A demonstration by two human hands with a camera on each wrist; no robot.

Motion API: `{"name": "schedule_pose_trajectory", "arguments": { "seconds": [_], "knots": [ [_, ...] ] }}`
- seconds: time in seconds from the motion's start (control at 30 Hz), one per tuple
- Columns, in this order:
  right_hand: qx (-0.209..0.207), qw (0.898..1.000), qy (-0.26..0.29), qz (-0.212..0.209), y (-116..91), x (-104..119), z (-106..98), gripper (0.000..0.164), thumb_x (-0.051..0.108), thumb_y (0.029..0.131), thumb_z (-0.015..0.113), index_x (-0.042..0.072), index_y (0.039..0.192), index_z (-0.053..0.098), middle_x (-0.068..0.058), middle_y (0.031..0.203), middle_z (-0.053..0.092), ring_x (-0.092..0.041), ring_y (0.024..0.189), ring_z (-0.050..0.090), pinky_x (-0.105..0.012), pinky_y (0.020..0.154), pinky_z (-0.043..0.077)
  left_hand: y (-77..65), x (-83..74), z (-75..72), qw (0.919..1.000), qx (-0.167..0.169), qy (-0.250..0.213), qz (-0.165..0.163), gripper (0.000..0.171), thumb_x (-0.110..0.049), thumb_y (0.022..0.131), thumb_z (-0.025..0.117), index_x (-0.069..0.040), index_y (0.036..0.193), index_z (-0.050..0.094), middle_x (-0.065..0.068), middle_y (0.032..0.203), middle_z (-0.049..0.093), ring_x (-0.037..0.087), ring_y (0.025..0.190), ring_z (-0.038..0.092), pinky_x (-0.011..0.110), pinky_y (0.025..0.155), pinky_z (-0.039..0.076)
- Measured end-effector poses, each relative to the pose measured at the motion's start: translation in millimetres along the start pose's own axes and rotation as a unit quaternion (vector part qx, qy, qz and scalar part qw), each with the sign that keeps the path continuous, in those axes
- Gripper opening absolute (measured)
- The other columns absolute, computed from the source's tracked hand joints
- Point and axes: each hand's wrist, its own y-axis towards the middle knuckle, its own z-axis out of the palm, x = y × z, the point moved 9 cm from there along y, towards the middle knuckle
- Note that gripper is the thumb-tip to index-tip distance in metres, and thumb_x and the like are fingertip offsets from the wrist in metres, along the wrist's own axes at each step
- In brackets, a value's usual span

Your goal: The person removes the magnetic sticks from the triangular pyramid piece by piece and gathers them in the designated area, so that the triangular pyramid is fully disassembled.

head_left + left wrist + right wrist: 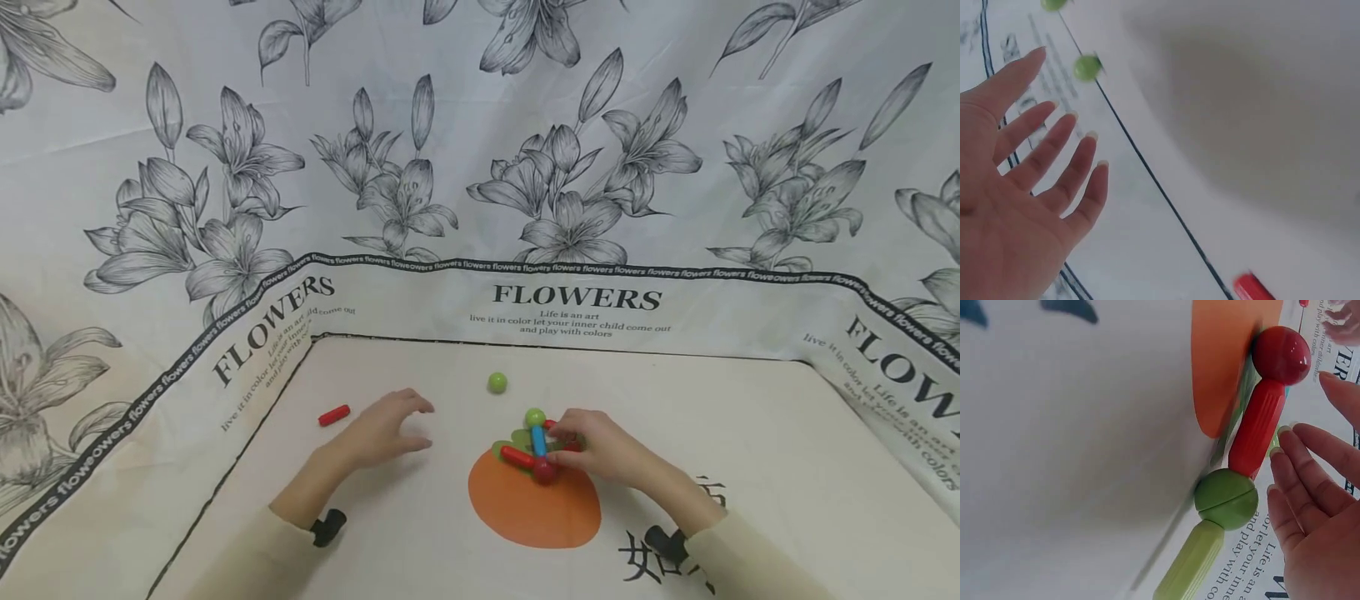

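Note:
My right hand is beside a joined toy of coloured rods and balls. A blue rod runs from a light green ball to a dark red ball, and a red rod reaches left. In the right wrist view, another red rod links a red ball to a green ball with a pale green rod. The fingers are extended close to it; contact is unclear. My left hand is spread, holding nothing. My right hand covers part of the toy in the head view.
A loose red rod lies left of the left hand. Farther back sits a single green ball. The white cloth has a printed orange shape under the toy, and its patterned sides rise around the table.

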Motion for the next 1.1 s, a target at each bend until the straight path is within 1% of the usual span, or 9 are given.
{"name": "schedule_pose_trajectory", "arguments": {
  "seconds": [0.1,0.23,0.4,0.53,0.7,0.77,0.87,0.97,1.1],
  "knots": [
    [0.005,1.000,-0.006,-0.015,-2.6,3.8,2.8,0.032,0.026,0.087,0.083,0.005,0.111,0.075,-0.001,0.095,0.067,-0.024,0.090,0.060,-0.037,0.079,0.056,10.9,-19.4,17.8,0.9992,0.036,-0.015,0.014,0.046,-0.027,0.091,0.079,-0.010,0.132,0.065,0.005,0.131,0.062,0.026,0.124,0.056,0.046,0.105,0.049],
    [0.010,0.999,-0.006,-0.031,-5.2,7.6,7.3,0.029,0.026,0.087,0.084,0.009,0.109,0.077,0.001,0.093,0.065,-0.025,0.090,0.059,-0.032,0.077,0.054,24.8,-39.4,39.2,0.9971,0.071,-0.013,0.026,0.047,-0.029,0.091,0.079,-0.013,0.133,0.065,0.004,0.131,0.063,0.023,0.123,0.057,0.042,0.103,0.051],
    [0.010,0.999,-0.009,-0.044,-6.9,11.0,12.2,0.022,0.024,0.087,0.083,0.013,0.105,0.078,0.002,0.095,0.066,-0.024,0.092,0.059,-0.034,0.079,0.055,38.5,-53.1,59.7,0.9953,0.093,-0.010,0.024,0.043,-0.026,0.092,0.078,-0.014,0.132,0.067,0.001,0.129,0.064,0.018,0.121,0.058,0.037,0.102,0.051],
    [0.007,0.998,-0.020,-0.053,-6.9,11.5,14.5,0.020,0.023,0.087,0.083,0.016,0.105,0.079,0.005,0.097,0.067,-0.021,0.094,0.059,-0.034,0.082,0.055,47.1,-61.0,72.8,0.9930,0.111,-0.020,0.033,0.039,-0.025,0.093,0.077,-0.014,0.129,0.068,-0.002,0.123,0.065,0.014,0.113,0.059,0.031,0.099,0.051],
    [0.002,0.997,-0.036,-0.074,-6.6,13.3,15.1,0.020,0.026,0.087,0.083,0.016,0.105,0.080,0.008,0.096,0.070,-0.017,0.093,0.058,-0.033,0.081,0.053,56.2,-71.2,85.2,0.9894,0.127,-0.023,0.066,0.034,-0.027,0.093,0.077,-0.014,0.124,0.070,-0.008,0.109,0.064,0.010,0.100,0.058,0.023,0.091,0.050],
    [0.003,0.996,-0.039,-0.078,-6.3,13.7,15.1,0.021,0.027,0.087,0.083,0.016,0.105,0.080,0.009,0.096,0.070,-0.017,0.093,0.057,-0.033,0.081,0.052,59.3,-75.9,88.2,0.9878,0.131,-0.024,0.081,0.030,-0.026,0.093,0.078,-0.014,0.120,0.071,-0.009,0.102,0.063,0.010,0.096,0.057,0.021,0.087,0.049],
    [0.008,0.996,-0.036,-0.080,-5.1,13.9,14.9,0.021,0.027,0.086,0.084,0.017,0.105,0.081,0.010,0.095,0.071,-0.017,0.092,0.057,-0.033,0.080,0.052,64.1,-80.5,90.5,0.9867,0.132,-0.024,0.093,0.023,-0.024,0.092,0.078,-0.015,0.113,0.073,-0.010,0.095,0.063,0.010,0.092,0.057,0.020,0.084,0.048],
    [0.012,0.997,-0.031,-0.076,-3.7,13.1,15.4,0.021,0.026,0.086,0.084,0.017,0.105,0.081,0.011,0.094,0.071,-0.018,0.093,0.058,-0.033,0.081,0.053,69.0,-81.1,91.1,0.9868,0.130,-0.025,0.093,0.018,-0.021,0.092,0.078,-0.015,0.109,0.074,-0.011,0.093,0.064,0.012,0.090,0.058,0.020,0.082,0.049],
    [0.015,0.997,-0.028,-0.075,-2.8,12.2,16.1,0.020,0.026,0.086,0.084,0.017,0.104,0.081,0.011,0.093,0.071,-0.018,0.092,0.059,-0.033,0.081,0.054,73.9,-77.7,93.0,0.9870,0.131,-0.037,0.087,0.013,-0.020,0.091,0.080,-0.015,0.103,0.075,-0.012,0.087,0.066,0.008,0.084,0.059,0.018,0.079,0.050]
  ]
}}
